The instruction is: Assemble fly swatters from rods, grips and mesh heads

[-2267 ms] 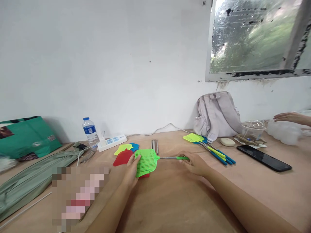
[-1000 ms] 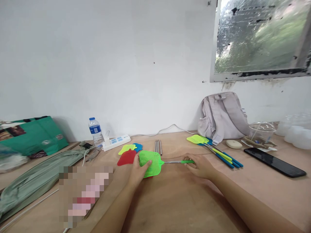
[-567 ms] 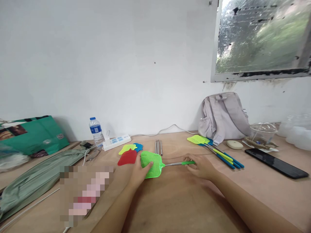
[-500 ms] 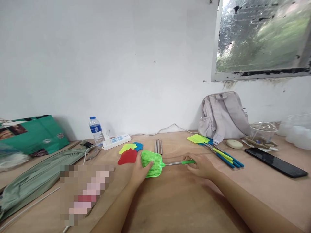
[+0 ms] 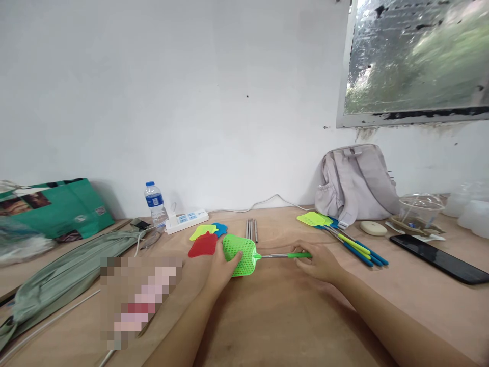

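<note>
A bright green fly swatter (image 5: pixel 248 256) with a perforated head lies crosswise in front of me, held at both ends. My left hand (image 5: pixel 221 267) is closed on the head, its thumb on top and the other fingers largely hidden. At the other end, my right hand (image 5: pixel 321 261) pinches the green handle (image 5: pixel 298 255). A thin metal rod (image 5: pixel 274 255) joins head and handle. A red edge shows under the green head. Left of it lie a red swatter head (image 5: pixel 202 245), a yellow one (image 5: pixel 202 232) and a blue one (image 5: pixel 220 229). Several metal rods (image 5: pixel 251 230) lie behind it.
Fly swatters (image 5: pixel 355 247) with blue and yellow handles lie at right, near a backpack (image 5: pixel 355 183), a phone (image 5: pixel 439 258), a round pale case (image 5: pixel 373 228) and a plastic cup (image 5: pixel 422 209). Leftward are a power strip (image 5: pixel 187 221), a water bottle (image 5: pixel 155 204) and a green bag (image 5: pixel 72 209).
The view has shifted slightly, so the whole scene sits a little further right. Both hands keep the same hold on the green fly swatter.
</note>
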Tool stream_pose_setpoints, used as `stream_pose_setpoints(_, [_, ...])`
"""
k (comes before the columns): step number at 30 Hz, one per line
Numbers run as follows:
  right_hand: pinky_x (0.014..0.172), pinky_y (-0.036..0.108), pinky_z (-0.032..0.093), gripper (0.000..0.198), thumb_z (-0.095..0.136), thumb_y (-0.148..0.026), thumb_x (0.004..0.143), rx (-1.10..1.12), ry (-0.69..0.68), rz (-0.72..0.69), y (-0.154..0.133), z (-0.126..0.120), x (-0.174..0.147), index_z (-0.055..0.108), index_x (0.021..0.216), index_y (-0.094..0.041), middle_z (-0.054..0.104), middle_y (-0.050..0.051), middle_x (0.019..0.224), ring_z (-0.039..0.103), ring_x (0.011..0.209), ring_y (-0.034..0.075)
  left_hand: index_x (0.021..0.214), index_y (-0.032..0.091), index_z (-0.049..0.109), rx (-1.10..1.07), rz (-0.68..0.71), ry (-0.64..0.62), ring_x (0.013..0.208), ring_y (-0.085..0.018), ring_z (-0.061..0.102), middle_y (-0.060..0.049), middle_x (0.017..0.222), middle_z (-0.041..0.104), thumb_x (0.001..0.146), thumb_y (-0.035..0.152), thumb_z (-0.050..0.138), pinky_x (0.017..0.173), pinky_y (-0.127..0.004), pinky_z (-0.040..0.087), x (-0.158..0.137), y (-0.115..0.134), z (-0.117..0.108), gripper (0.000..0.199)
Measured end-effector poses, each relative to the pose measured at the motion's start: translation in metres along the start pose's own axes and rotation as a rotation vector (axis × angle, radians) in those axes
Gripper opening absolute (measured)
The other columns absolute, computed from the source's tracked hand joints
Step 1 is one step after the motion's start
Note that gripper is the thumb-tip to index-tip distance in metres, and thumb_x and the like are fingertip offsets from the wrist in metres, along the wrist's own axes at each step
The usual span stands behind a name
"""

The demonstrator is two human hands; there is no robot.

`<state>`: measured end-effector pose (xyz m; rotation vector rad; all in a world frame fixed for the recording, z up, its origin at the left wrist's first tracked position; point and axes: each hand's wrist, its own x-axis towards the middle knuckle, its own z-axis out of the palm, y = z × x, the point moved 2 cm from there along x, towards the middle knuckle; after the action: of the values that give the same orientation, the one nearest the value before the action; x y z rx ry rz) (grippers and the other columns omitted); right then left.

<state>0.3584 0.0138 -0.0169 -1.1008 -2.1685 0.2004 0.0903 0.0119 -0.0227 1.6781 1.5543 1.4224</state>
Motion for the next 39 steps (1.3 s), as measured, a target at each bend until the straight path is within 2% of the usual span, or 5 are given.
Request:
stream_pose_setpoints(13, [0.055, 0.022, 0.04, 0.02, 0.051, -0.015, 0.066, 0.076, -0.041, -0.004, 0.0, 0.001, 0.0, 0.058, 0.083, -0.021, 0.064, 0.0, 0.072, 0.056, 0.063, 0.013, 0.105, 0.018, 0.04, 0.012, -0.028, -0.004, 0.102, -0.023, 0.049, -0.009, 0.108, 0.051, 0.067, 0.037, 0.057, 0.086, -0.036, 0.038, 0.0, 0.001, -0.003, 0.045])
stream_pose_setpoints(19, [0.057, 0.023, 0.04, 0.018, 0.052, -0.017, 0.069, 0.102, -0.056, 0.022, -0.001, 0.001, 0.0, 0.059, 0.085, -0.021, 0.064, 0.0, 0.073, 0.056, 0.065, 0.014, 0.106, 0.018, 0.038, 0.031, 0.017, 0.03, 0.092, -0.021, 0.053, -0.006, 0.098, 0.054, 0.068, 0.038, 0.056, 0.081, -0.036, 0.041, 0.001, 0.004, -0.004, 0.047])
stream_pose_setpoints(24, [0.062, 0.026, 0.044, 0.015, 0.049, -0.025, 0.075, 0.25, -0.109, 0.047, 0.006, 0.005, 0.0, 0.057, 0.087, -0.02, 0.063, 0.0, 0.071, 0.057, 0.066, 0.015, 0.102, 0.018, 0.039, 0.049, 0.07, 0.037, 0.084, -0.019, 0.054, -0.004, 0.089, 0.055, 0.068, 0.041, 0.055, 0.077, -0.034, 0.042, -0.001, 0.009, -0.007, 0.044])
stream_pose_setpoints(31, [0.069, 0.031, 0.046, 0.024, 0.044, -0.036, 0.081, 0.323, -0.2, 0.05, 0.006, 0.006, -0.003, 0.057, 0.091, -0.019, 0.063, 0.002, 0.073, 0.059, 0.072, 0.017, 0.112, 0.019, 0.035, 0.029, 0.084, 0.049, 0.096, -0.021, 0.051, -0.006, 0.102, 0.052, 0.063, 0.041, 0.063, 0.083, -0.034, 0.041, -0.006, 0.008, -0.007, 0.061])
stream_pose_setpoints(39, [0.064, 0.028, 0.045, 0.022, 0.045, -0.036, 0.08, 0.34, -0.223, 0.073, 0.003, 0.007, -0.002, 0.056, 0.085, -0.018, 0.06, 0.001, 0.069, 0.057, 0.067, 0.015, 0.112, 0.019, 0.034, 0.037, 0.151, 0.05, 0.1, -0.022, 0.05, -0.006, 0.105, 0.049, 0.06, 0.039, 0.066, 0.085, -0.035, 0.041, -0.012, 0.016, -0.004, 0.065])
